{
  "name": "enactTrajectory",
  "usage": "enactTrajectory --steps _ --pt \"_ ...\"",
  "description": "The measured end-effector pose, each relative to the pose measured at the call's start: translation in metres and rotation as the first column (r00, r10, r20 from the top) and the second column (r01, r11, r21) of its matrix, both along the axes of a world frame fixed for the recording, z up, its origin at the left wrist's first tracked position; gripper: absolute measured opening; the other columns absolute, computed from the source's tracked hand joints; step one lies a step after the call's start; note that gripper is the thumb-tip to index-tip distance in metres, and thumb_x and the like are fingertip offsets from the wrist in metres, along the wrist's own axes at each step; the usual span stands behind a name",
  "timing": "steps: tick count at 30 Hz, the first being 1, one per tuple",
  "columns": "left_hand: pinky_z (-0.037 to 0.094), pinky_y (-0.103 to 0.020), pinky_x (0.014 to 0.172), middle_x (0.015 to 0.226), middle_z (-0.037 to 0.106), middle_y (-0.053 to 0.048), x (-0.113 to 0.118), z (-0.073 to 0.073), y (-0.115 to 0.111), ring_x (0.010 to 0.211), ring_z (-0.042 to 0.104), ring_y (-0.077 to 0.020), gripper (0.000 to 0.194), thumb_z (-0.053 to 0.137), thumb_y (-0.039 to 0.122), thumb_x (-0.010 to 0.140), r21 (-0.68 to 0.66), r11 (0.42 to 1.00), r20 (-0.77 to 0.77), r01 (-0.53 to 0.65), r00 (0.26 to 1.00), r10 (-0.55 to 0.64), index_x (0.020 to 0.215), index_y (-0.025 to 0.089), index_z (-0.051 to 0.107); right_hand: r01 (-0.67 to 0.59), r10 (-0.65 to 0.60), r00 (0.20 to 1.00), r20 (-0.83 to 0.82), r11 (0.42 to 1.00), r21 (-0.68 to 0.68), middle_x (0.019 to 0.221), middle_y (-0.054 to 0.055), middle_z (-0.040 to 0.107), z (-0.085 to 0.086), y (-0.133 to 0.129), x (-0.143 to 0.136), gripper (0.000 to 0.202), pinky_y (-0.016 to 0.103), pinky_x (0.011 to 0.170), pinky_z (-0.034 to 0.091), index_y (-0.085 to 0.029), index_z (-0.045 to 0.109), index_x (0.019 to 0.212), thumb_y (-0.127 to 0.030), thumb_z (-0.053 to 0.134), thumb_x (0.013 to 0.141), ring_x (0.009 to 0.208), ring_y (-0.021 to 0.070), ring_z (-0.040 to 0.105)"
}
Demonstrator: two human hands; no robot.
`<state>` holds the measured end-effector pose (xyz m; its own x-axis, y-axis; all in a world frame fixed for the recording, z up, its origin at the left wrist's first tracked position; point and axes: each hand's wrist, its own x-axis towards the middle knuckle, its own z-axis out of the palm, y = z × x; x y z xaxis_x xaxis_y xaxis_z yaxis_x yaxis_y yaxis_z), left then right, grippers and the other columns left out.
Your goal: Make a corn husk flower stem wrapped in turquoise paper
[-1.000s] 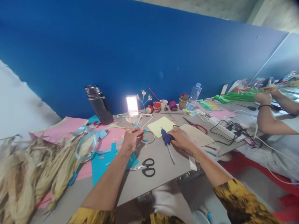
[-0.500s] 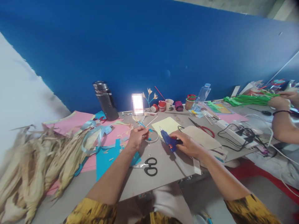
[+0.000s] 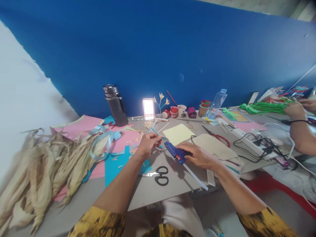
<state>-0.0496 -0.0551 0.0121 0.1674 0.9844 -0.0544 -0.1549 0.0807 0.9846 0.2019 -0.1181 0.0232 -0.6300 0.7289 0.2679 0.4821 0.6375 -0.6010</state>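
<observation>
My left hand [image 3: 148,144] is closed on a thin blue stem [image 3: 154,131], with pale petals at its far end. My right hand [image 3: 196,154] is wrapped round a blue glue gun [image 3: 174,153], whose nozzle is close to the fingertips of my left hand. A clear glue stick [image 3: 195,177] juts from the back of the gun. Behind the nozzle lies a roll of tape [image 3: 161,147], partly hidden. Black-handled scissors [image 3: 160,176] rest on the table in front of my hands. A yellow paper sheet [image 3: 178,133] lies just beyond the gun.
Dried husks [image 3: 37,174], pink paper [image 3: 79,125] and a blue ribbon [image 3: 95,149] cover the left side. A dark flask [image 3: 115,107] stands behind. Red-handled scissors [image 3: 221,139] and a power strip [image 3: 254,144] lie to the right, near another person's hand [image 3: 295,110].
The glue gun in my right hand has moved left, and its nozzle is now near my left fingertips. The whole view has shifted slightly.
</observation>
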Motion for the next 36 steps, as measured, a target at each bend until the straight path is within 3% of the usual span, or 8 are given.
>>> enactTrajectory --steps 8,15,21,25,31,36 --pt "0.048 -0.03 0.068 0.067 0.065 -0.005 -0.0007 0.0012 0.0006 0.069 0.06 -0.0164 0.038 0.085 0.047 0.058 0.015 1.0 -0.017 0.013 1.0 -0.013 0.062 0.014 0.066 0.022 -0.023 1.0 -0.017 0.998 -0.056 0.124 0.013 0.064 0.0041 -0.0018 0.0004 0.039 0.037 0.098 0.043 -0.02 0.06 0.128 -0.04 0.054 0.095 0.113 0.0275 0.059" --pt "0.047 -0.03 0.067 0.067 0.063 -0.004 -0.0002 0.0026 -0.0004 0.07 0.059 -0.0161 0.042 0.087 0.049 0.053 -0.015 1.0 -0.002 0.02 1.0 -0.02 0.06 0.014 0.064 0.035 -0.037 0.999 -0.023 0.998 -0.058 0.117 0.012 0.068 0.0047 -0.0035 0.001 0.037 0.035 0.092 0.045 -0.019 0.061 0.126 -0.037 0.052 0.096 0.104 0.0255 0.062" --pt "0.049 -0.032 0.07 0.067 0.062 -0.003 -0.0019 0.0044 0.0002 0.071 0.06 -0.0165 0.041 0.091 0.044 0.048 -0.088 0.996 0.098 0.005 0.995 0.004 0.06 0.015 0.064 0.069 -0.069 0.998 -0.004 0.996 -0.063 0.114 0.01 0.069 0.0063 -0.0049 0.004 0.036 0.034 0.089 0.047 -0.02 0.062 0.124 -0.039 0.055 0.095 0.1 0.0248 0.063" --pt "0.05 -0.033 0.069 0.066 0.062 -0.004 -0.0039 0.0049 0.0009 0.069 0.059 -0.0161 0.041 0.091 0.043 0.048 -0.112 0.994 0.126 -0.002 0.992 0.016 0.06 0.015 0.064 0.086 -0.086 0.996 0.004 0.994 -0.072 0.114 0.009 0.07 0.0055 -0.0061 0.0081 0.036 0.034 0.088 0.047 -0.022 0.063 0.125 -0.035 0.06 0.092 0.1 0.0252 0.064" --pt "0.05 -0.031 0.067 0.066 0.063 -0.004 -0.0047 0.0046 0.0027 0.068 0.058 -0.0147 0.04 0.092 0.039 0.047 -0.135 0.991 0.176 -0.011 0.984 0.035 0.062 0.014 0.065 0.144 -0.144 0.989 0.017 0.99 -0.004 0.119 0.009 0.068 0.0003 -0.0086 0.0091 0.047 0.037 0.093 0.045 -0.024 0.062 0.127 -0.013 0.062 0.082 0.105 0.0249 0.062" --pt "0.05 -0.03 0.066 0.067 0.064 -0.004 -0.0053 0.006 0.0019 0.068 0.06 -0.0142 0.038 0.091 0.038 0.05 -0.146 0.989 0.202 -0.015 0.978 0.044 0.064 0.014 0.064 0.321 -0.332 0.93 0.159 0.943 0.093 0.114 0.009 0.068 0.0007 -0.0002 0.007 0.038 0.033 0.087 0.044 -0.021 0.065 0.118 -0.017 0.064 0.08 0.103 0.0235 0.061"
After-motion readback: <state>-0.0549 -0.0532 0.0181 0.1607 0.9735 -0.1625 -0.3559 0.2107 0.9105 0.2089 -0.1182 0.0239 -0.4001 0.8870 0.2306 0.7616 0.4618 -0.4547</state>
